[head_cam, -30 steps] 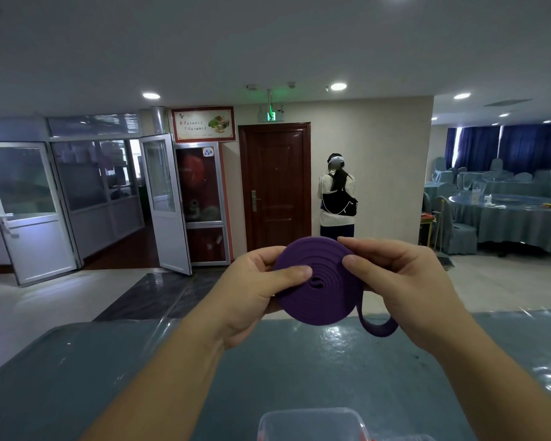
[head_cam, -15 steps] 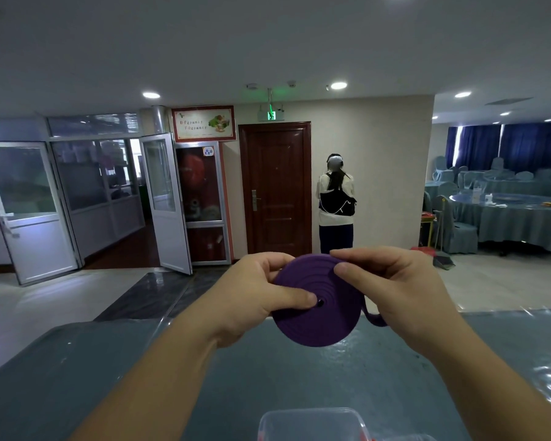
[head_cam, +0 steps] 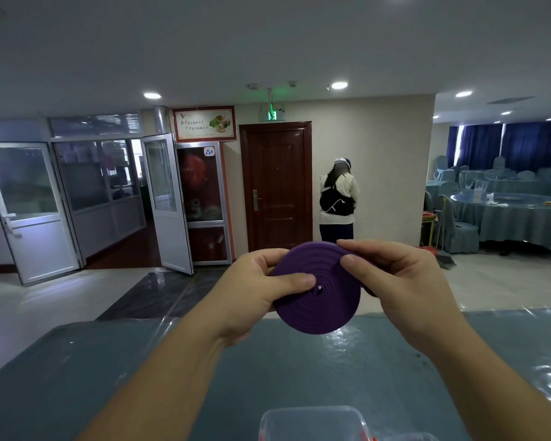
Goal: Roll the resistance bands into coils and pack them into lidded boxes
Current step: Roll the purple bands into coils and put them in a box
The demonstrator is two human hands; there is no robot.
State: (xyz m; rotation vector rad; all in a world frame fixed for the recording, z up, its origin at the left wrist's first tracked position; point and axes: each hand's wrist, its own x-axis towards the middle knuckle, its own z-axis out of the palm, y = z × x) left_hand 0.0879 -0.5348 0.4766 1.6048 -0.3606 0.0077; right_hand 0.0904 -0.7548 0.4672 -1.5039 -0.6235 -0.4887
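A purple resistance band (head_cam: 318, 300), wound into a flat coil, is held up in the air over the table. My left hand (head_cam: 252, 291) grips its left side, thumb pressed near the coil's centre hole. My right hand (head_cam: 401, 281) pinches the upper right rim with thumb on the face and fingers behind. Only a short dark bit of band end shows past my right palm. A clear plastic box (head_cam: 312, 423) sits at the bottom edge of the view, partly cut off.
The table (head_cam: 115, 377) has a blue-grey cloth under glossy clear film. Beyond it lies open floor, glass doors at the left, a brown door, a person standing with their back to me, and covered round dining tables (head_cam: 516, 218) at the right.
The loose tail that hung below my right hand has been wound in, and the coil is tighter and larger. Both hands have shifted slightly around the coil.
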